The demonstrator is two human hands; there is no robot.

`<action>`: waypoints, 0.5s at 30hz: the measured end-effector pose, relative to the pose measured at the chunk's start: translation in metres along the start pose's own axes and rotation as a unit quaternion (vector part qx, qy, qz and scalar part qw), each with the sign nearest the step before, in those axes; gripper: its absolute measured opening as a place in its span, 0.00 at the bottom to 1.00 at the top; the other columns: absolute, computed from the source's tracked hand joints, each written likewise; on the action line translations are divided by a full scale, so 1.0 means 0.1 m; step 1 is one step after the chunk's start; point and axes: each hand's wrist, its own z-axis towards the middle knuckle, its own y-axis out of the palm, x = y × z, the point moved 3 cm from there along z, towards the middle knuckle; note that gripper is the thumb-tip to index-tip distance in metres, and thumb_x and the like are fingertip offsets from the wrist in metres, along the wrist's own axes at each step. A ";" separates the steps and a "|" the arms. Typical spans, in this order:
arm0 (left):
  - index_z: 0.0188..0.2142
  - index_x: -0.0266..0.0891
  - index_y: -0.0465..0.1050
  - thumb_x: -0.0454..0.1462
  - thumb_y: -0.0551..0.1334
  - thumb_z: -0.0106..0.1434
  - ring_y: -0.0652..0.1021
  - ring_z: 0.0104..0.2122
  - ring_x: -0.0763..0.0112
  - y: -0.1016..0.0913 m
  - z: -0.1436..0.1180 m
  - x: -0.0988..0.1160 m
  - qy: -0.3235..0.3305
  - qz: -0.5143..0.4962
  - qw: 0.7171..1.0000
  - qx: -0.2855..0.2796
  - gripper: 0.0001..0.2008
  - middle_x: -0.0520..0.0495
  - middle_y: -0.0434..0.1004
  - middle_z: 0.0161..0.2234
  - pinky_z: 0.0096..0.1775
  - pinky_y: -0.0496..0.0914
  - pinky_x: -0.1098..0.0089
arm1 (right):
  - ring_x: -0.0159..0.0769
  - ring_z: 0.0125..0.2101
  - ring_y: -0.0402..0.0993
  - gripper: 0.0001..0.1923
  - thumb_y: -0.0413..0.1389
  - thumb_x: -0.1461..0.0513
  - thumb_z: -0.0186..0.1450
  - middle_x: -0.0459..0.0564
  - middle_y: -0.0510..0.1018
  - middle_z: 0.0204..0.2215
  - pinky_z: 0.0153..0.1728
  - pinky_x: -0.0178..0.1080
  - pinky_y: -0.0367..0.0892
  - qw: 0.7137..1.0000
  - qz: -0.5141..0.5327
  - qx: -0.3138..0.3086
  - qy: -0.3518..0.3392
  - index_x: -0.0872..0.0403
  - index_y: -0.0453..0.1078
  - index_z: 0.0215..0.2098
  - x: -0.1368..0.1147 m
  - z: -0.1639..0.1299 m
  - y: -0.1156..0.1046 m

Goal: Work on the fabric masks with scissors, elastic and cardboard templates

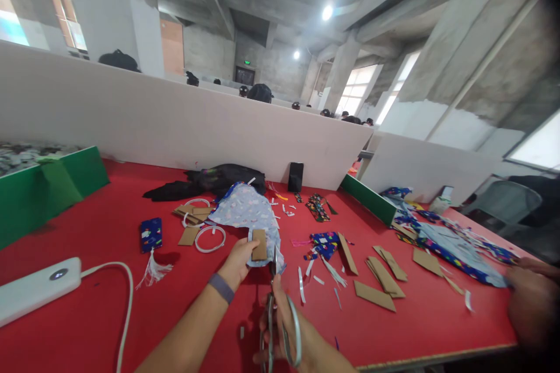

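Observation:
My left hand [240, 260] pinches a small brown cardboard rectangle [259, 245] against the near edge of a pale printed fabric piece [247, 210] lying on the red table [109, 315]. My right hand [291, 332] grips the handles of metal scissors [275, 303], whose blades point away from me and meet the fabric just right of the cardboard. A grey band sits on my left wrist.
Cardboard strips [380, 277], blue patterned fabric scraps [326, 242] and white offcuts lie to the right. A white power bank [37, 288] with cable sits at left, green bins [48, 186] beyond. Another person's hand [531, 297] rests at the right edge. A grey partition [175, 122] backs the table.

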 end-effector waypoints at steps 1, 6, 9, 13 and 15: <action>0.30 0.29 0.73 0.28 0.61 0.49 0.77 0.21 0.66 0.00 -0.01 0.01 0.002 0.001 1.000 0.000 0.07 0.43 0.79 0.23 0.27 0.72 0.67 | 0.26 0.15 0.63 0.31 0.44 0.34 0.53 0.43 0.68 0.17 0.20 0.35 0.71 1.000 -0.003 0.008 -0.006 0.52 0.65 0.27 0.00 0.02 0.00; 0.29 0.29 0.73 0.29 0.62 0.47 0.77 0.21 0.65 0.02 -0.04 0.03 0.010 0.008 1.000 -0.004 0.07 0.42 0.79 0.23 0.27 0.71 0.66 | 0.28 0.16 0.65 0.32 0.44 0.34 0.53 0.44 0.69 0.17 0.20 0.34 0.70 1.000 -0.014 -0.004 -0.018 0.51 0.68 0.30 -0.02 0.02 0.02; 0.28 0.30 0.74 0.29 0.62 0.46 0.77 0.22 0.66 0.02 -0.04 0.04 0.019 0.009 1.000 -0.007 0.07 0.43 0.79 0.23 0.28 0.71 0.66 | 0.30 0.20 0.69 0.34 0.43 0.34 0.53 0.46 0.71 0.19 0.22 0.34 0.70 0.999 -0.022 -0.018 -0.035 0.52 0.69 0.33 -0.06 -0.07 0.03; 0.29 0.30 0.74 0.30 0.63 0.45 0.78 0.23 0.65 0.02 -0.04 0.04 0.027 0.009 0.999 -0.014 0.08 0.43 0.80 0.24 0.30 0.71 0.66 | 0.33 0.26 0.72 0.35 0.51 0.35 0.49 0.48 0.74 0.25 0.26 0.34 0.71 0.996 -0.041 -0.051 -0.056 0.52 0.69 0.41 -0.10 -0.23 0.01; 0.29 0.30 0.74 0.31 0.63 0.45 0.78 0.23 0.65 0.02 -0.03 0.03 0.028 0.012 0.999 -0.018 0.09 0.44 0.80 0.24 0.29 0.71 0.66 | 0.35 0.29 0.73 0.35 0.56 0.38 0.47 0.49 0.75 0.28 0.28 0.34 0.71 0.994 -0.054 -0.066 -0.062 0.51 0.68 0.44 -0.11 -0.30 0.00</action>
